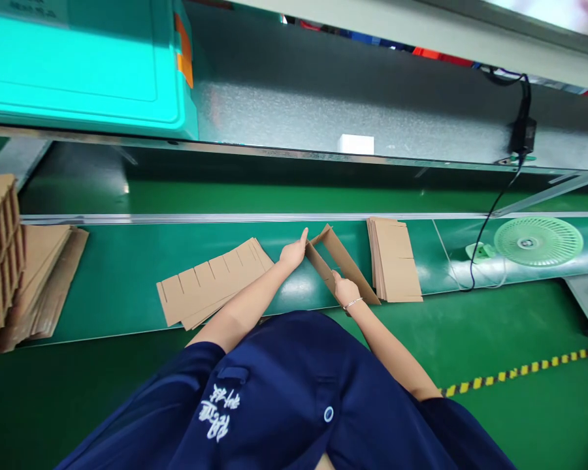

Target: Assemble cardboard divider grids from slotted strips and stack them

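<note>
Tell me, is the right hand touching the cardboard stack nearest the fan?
Apart: the head view shows a cardboard piece and green tabletop between the right hand and that stack.

On the chest of the dark blue shirt (pixel 284 365), white characters (pixel 218 412) in a Chinese script are seen, set in two groups and turned away from upright; their exact wording cannot be read with certainty. On the teal box (pixel 78 78), a pale label (pixel 29 9) is cut by the upper edge of the view, and its dark print is too faint to be made out. On the green floor (pixel 470 333), a warning strip (pixel 524 372) is marked in yellow and black, with no lettering legible.
</note>
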Motion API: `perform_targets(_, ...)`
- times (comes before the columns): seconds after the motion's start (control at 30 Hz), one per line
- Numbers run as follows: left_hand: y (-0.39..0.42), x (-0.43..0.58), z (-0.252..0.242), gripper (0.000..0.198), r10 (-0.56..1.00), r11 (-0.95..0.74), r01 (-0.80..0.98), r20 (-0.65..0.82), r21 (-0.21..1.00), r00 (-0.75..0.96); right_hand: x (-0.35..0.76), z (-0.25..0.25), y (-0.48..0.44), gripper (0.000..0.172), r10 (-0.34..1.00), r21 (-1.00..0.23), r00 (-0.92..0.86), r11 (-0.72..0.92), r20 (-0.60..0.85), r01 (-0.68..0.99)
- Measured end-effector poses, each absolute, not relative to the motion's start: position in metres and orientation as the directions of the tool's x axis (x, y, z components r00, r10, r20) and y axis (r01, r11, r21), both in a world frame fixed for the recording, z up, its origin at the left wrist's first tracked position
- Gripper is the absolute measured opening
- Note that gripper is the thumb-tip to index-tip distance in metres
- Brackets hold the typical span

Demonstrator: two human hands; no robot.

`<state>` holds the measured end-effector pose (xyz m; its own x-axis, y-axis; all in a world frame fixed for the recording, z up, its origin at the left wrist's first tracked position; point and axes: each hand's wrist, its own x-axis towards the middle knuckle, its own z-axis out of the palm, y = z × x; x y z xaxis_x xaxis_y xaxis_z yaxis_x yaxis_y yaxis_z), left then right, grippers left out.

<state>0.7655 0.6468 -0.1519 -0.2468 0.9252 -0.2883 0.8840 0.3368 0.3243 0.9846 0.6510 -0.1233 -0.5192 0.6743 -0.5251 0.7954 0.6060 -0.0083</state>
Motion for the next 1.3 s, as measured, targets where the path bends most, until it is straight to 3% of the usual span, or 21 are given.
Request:
perform_targets(0.1,0.645,0.765,-0.154,0.063,0.945,0.263,0.920,-0.269,0.289,-0.185,0.996,-0.126,0.662,0.049,0.686,-0.140,-0.557,0.564,-0.468,0.814)
perform_targets(0.17,0.648,0.766,-0.154,0.061,0.940,0.252,0.930,-0.294,0.267,-0.171,1.018,-0.123,0.685,0.046,0.750,-0.276,-0.581,0.513,-0.316,0.813)
perform_targets(0.23,0.655,0.768,-0.151,0.061,0.935,0.253,0.934,-0.310,0.253,-0.169,1.052,-0.121,0.718,0.047,0.867,-0.355,-0.478,0.407,-0.140,0.842)
perform_targets(0.3,0.664,0.771,-0.147,0.060,0.931,0.250,0.939,-0.324,0.236,-0.166,1.090,-0.124,0.749,0.052,0.962,-0.329,-0.262,0.222,-0.081,0.918)
perform_targets(0.37,0.671,0.773,-0.142,0.060,0.929,0.255,0.941,-0.326,0.224,-0.175,1.119,-0.137,0.767,0.067,0.983,-0.235,-0.087,0.047,-0.163,0.971)
perform_targets(0.43,0.669,0.771,-0.136,0.065,0.932,0.276,0.934,-0.299,0.227,-0.202,1.135,-0.155,0.769,0.083,0.965,-0.140,-0.011,-0.027,-0.263,0.990)
perform_targets(0.57,0.634,0.753,-0.131,0.067,0.926,0.345,0.906,-0.245,0.245,-0.287,1.142,-0.183,0.756,0.084,0.959,-0.110,-0.042,0.012,-0.280,0.994)
perform_targets(0.7,0.575,0.727,-0.136,0.059,0.899,0.410,0.866,-0.287,0.287,-0.330,1.144,-0.177,0.754,0.075,0.954,-0.233,-0.080,0.011,-0.288,0.973)
perform_targets(0.87,0.520,0.708,-0.152,0.038,0.843,0.517,0.791,-0.355,0.327,-0.404,1.103,-0.159,0.717,0.079,0.875,-0.481,-0.396,0.229,-0.279,0.846)
perform_targets(0.97,0.514,0.707,-0.155,0.029,0.807,0.573,0.751,-0.385,0.329,-0.448,1.061,-0.158,0.676,0.087,0.833,-0.433,-0.479,0.337,-0.277,0.836)
perform_targets(1.07,0.519,0.707,-0.148,0.028,0.819,0.571,0.734,-0.322,0.368,-0.475,1.039,-0.159,0.653,0.064,0.841,-0.368,-0.486,0.385,-0.238,0.846)
perform_targets(1.2,0.529,0.703,-0.131,0.029,0.856,0.513,0.754,-0.179,0.409,-0.485,1.043,-0.157,0.655,0.030,0.832,-0.375,-0.506,0.405,-0.226,0.834)
perform_targets(1.3,0.537,0.699,-0.124,0.029,0.866,0.493,0.764,-0.151,0.416,-0.477,1.047,-0.152,0.663,0.020,0.836,-0.346,-0.500,0.410,-0.227,0.844)
